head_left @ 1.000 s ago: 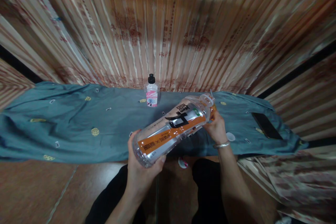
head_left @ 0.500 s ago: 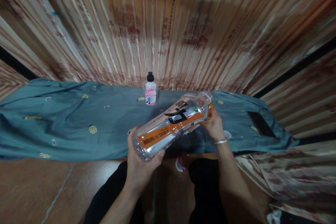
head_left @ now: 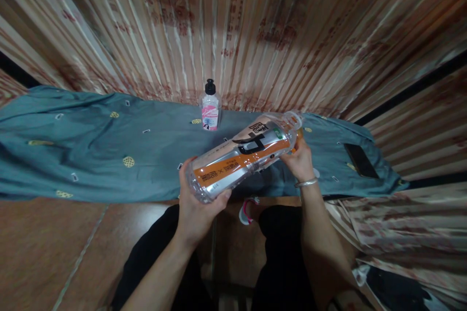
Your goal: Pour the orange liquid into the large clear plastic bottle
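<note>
A large clear plastic bottle [head_left: 242, 158] with an orange, beige and black label lies nearly on its side in the air, its open neck pointing up and right. My left hand [head_left: 195, 204] is closed around its base, fingers curled under the bottom. My right hand [head_left: 301, 160], with a silver bangle at the wrist, is closed on the bottle near the neck. Under the bottle lies a teal cloth [head_left: 91, 150] with small yellow and white patterns. A small bottle with a black cap and pink label [head_left: 210, 112] stands upright at the far edge of the cloth.
A dark phone [head_left: 359, 160] lies on the right end of the cloth. A small white cap-like disc [head_left: 315, 173] shows beside my right wrist. Striped drapery hangs behind and to the right. My dark-clothed legs and a brown floor [head_left: 54, 248] fill the bottom; a pink-and-white shoe [head_left: 246, 209] peeks out.
Both hands keep their hold on the big bottle, which has risen slightly and tilted a bit flatter. The view has shifted, so cloth and small bottle sit higher in the picture.
</note>
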Demonstrator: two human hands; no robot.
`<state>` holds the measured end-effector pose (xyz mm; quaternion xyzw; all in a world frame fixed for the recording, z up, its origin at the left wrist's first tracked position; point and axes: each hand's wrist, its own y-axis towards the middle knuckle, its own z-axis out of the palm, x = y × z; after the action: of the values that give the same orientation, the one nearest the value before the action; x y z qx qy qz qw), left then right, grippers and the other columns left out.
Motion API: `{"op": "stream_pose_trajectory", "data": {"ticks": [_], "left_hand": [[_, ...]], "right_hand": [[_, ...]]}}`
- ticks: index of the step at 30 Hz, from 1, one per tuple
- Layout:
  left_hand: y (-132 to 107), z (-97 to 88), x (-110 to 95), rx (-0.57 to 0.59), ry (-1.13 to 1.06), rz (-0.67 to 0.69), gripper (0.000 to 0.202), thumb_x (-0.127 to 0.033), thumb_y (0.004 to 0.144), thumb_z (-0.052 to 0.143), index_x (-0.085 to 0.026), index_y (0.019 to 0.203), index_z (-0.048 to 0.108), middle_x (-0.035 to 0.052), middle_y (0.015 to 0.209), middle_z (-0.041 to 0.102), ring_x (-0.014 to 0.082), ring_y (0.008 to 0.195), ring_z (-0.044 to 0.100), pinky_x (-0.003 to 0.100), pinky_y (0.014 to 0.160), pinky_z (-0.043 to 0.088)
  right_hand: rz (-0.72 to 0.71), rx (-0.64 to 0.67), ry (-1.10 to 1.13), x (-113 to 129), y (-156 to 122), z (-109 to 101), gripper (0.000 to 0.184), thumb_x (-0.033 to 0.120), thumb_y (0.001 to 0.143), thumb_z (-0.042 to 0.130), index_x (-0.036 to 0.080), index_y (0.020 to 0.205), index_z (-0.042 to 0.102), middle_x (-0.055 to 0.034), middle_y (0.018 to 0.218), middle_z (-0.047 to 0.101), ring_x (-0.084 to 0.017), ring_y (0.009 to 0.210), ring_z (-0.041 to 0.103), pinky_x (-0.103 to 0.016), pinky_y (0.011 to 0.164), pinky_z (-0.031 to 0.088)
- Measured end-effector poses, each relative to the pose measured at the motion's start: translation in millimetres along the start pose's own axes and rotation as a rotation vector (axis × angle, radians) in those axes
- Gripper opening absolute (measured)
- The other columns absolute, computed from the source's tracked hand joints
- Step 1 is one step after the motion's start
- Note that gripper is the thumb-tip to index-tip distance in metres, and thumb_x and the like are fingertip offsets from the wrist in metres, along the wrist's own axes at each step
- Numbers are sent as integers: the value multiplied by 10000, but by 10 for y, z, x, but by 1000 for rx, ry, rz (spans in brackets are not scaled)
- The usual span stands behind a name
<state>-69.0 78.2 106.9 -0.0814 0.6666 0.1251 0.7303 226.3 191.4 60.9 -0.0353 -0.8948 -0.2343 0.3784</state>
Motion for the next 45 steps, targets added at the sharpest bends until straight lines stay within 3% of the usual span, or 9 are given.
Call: {"op": "stream_pose_trajectory", "data": {"ticks": [7, 14, 18, 25, 30, 37, 41, 45], "left_hand": [[15, 38, 41, -3, -56, -37, 923, -400, 544, 925, -225, 1319, 454, 110, 1156, 781, 302, 1043, 810, 450, 955, 651], [-57, 24, 126, -25, -89, -60, 937, -406, 639, 942, -232, 1422, 457, 102, 1236, 771, 290, 1115, 795, 437, 1022, 627], [-77, 21, 137, -35, -97, -70, 975, -472, 619, 965, -221, 1423, 473, 103, 1207, 776, 300, 1055, 807, 421, 940, 657], [-95, 49, 94, -51, -111, -76, 975, -553, 642, 963, -222, 1418, 475, 108, 1235, 776, 290, 1107, 795, 409, 986, 639], [-100, 66, 109, -76, -109, -68, 1001, -630, 617, 966, -230, 1402, 490, 104, 1214, 778, 294, 1088, 793, 404, 974, 640], [-102, 78, 119, -85, -109, -50, 1021, -686, 615, 949, -226, 1402, 490, 101, 1168, 793, 304, 1029, 809, 418, 924, 661], [-99, 64, 147, -102, -78, -39, 1033, -698, 614, 945, -219, 1414, 501, 115, 1187, 789, 326, 1073, 802, 435, 950, 657], [-105, 59, 164, -87, -23, -32, 1042, -752, 647, 898, -213, 1435, 479, 115, 1177, 787, 330, 1038, 814, 444, 936, 670]], "right_hand": [[28, 12, 17, -18, 7, 5, 862, 591, 667, 852, 155, 1369, 606, -169, 1198, 791, -364, 1063, 768, -533, 984, 614], [11, 10, 50, -2, 8, 22, 715, 635, 674, 838, 196, 1211, 664, -134, 1086, 826, -335, 936, 783, -501, 896, 630], [-16, -13, 58, 6, -6, 62, 723, 643, 684, 835, 205, 1234, 669, -126, 1094, 832, -330, 947, 787, -471, 872, 634], [-23, -54, 13, 8, -33, 133, 757, 712, 680, 790, 202, 1221, 648, -155, 1110, 820, -356, 952, 785, -518, 902, 628], [-21, -74, 52, 51, -51, 159, 677, 693, 739, 746, 192, 1187, 663, -142, 1030, 824, -325, 868, 779, -466, 837, 635], [-14, -99, 81, 74, -53, 115, 682, 631, 740, 739, 193, 1257, 665, -157, 1105, 829, -341, 989, 788, -448, 859, 632], [62, -68, 88, 85, -54, 100, 689, 586, 724, 746, 186, 1279, 663, -152, 1128, 838, -332, 945, 796, -453, 866, 637], [40, -73, 82, 76, -51, 113, 673, 584, 724, 740, 186, 1262, 666, -155, 1128, 838, -337, 974, 793, -457, 885, 636]]}}
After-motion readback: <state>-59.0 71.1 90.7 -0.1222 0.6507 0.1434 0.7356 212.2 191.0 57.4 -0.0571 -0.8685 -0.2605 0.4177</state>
